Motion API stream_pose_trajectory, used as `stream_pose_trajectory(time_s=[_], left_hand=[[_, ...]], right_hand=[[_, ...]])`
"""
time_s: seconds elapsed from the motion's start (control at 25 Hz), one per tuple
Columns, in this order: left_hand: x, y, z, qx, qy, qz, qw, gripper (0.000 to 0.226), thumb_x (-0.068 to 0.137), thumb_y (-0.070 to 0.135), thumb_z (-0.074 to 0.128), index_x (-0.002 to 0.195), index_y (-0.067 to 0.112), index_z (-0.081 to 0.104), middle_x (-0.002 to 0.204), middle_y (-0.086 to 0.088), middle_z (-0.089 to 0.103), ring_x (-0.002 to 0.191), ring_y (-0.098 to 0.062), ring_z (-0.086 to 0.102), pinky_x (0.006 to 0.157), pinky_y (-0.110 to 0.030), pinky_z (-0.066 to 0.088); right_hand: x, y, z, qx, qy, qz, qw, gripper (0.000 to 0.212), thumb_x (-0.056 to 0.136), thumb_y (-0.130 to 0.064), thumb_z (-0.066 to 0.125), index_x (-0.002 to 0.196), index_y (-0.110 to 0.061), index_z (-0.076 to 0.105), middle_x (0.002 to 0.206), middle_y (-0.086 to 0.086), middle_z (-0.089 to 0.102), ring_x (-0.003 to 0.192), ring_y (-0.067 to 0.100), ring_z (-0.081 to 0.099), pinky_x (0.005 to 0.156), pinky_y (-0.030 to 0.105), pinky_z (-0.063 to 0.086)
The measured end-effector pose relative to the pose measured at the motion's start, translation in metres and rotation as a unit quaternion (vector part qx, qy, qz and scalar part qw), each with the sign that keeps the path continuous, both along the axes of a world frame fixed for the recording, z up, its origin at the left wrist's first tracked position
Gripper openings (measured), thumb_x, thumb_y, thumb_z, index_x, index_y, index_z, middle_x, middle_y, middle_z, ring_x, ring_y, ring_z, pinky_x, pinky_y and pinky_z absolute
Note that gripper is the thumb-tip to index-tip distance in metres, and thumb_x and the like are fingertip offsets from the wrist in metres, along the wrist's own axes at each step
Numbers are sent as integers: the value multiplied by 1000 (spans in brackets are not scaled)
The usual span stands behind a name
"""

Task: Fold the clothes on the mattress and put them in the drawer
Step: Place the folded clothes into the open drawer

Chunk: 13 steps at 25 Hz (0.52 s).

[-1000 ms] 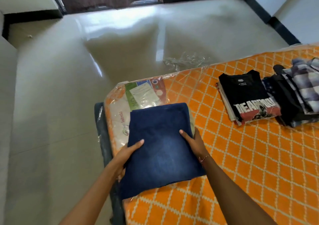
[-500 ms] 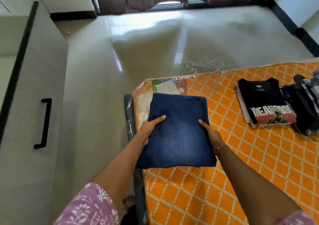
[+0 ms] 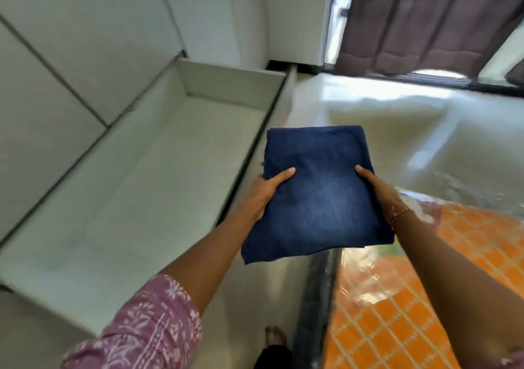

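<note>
Head view: open white drawer (image 3: 136,187) beside glossy floor (image 3: 368,119), orange mattress (image 3: 425,297).

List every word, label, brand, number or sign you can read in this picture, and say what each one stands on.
None can be read here.
The folded blue jeans, held by the left hand and right hand, show no label.
The open white drawer and the orange mattress bear only plain surface or pattern.
</note>
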<state>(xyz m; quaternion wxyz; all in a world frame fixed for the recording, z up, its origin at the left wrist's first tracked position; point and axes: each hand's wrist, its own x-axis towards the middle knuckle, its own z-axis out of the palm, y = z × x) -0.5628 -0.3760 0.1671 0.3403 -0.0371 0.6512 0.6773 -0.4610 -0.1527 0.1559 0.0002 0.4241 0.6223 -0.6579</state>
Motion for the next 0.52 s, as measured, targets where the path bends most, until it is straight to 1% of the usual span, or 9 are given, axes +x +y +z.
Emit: stream_pose_trajectory(time_s=[0.08,0.16,0.2,0.28,0.36,0.44,0.52], left_hand=[[-25,-56,28,-15,21,81,996,55,74,39,78,121,16,61,115,-3,68,101,-20,66,89,-35,54],[-43,-110,46,-24,29,150,988,59,74,43,77,123,15,59,115,-3,68,102,-21,65,91,-36,53],[-51,-142,53,-23,28,187,982,58,75,44,76,123,15,59,114,-2,69,102,-22,65,90,-36,53],[-55,-195,57,-10,4,232,973,53,78,44,73,121,15,61,112,-2,70,101,-21,66,85,-33,53],[-53,-255,47,15,-22,289,957,49,82,44,69,122,16,62,112,-2,70,102,-21,66,81,-29,53],[-46,-305,29,27,-44,352,935,52,82,44,68,125,16,60,115,-3,69,106,-22,65,86,-31,52],[-42,-351,1,26,-62,414,908,54,82,44,68,126,14,59,115,-5,69,106,-25,64,89,-34,52]], right_hand=[[-62,-40,25,-2,22,82,996,55,74,-57,68,108,-14,66,112,8,67,102,28,63,92,40,49],[-118,-84,45,15,37,155,987,59,76,-58,66,112,-11,65,111,9,67,95,25,63,79,35,50],[-147,-113,54,21,42,194,980,61,78,-57,65,115,-9,64,113,10,66,95,25,63,77,33,48],[-191,-165,63,38,46,241,969,64,82,-53,62,122,-3,61,118,12,64,100,28,60,85,33,45],[-230,-234,63,60,31,319,945,65,84,-53,61,124,-1,60,123,14,62,105,30,59,95,35,44],[-255,-297,52,74,11,395,915,68,83,-57,59,125,-3,59,127,15,60,112,33,57,104,41,42],[-276,-357,26,95,-3,461,882,68,85,-58,55,128,-5,58,130,16,57,115,34,55,105,42,40]])
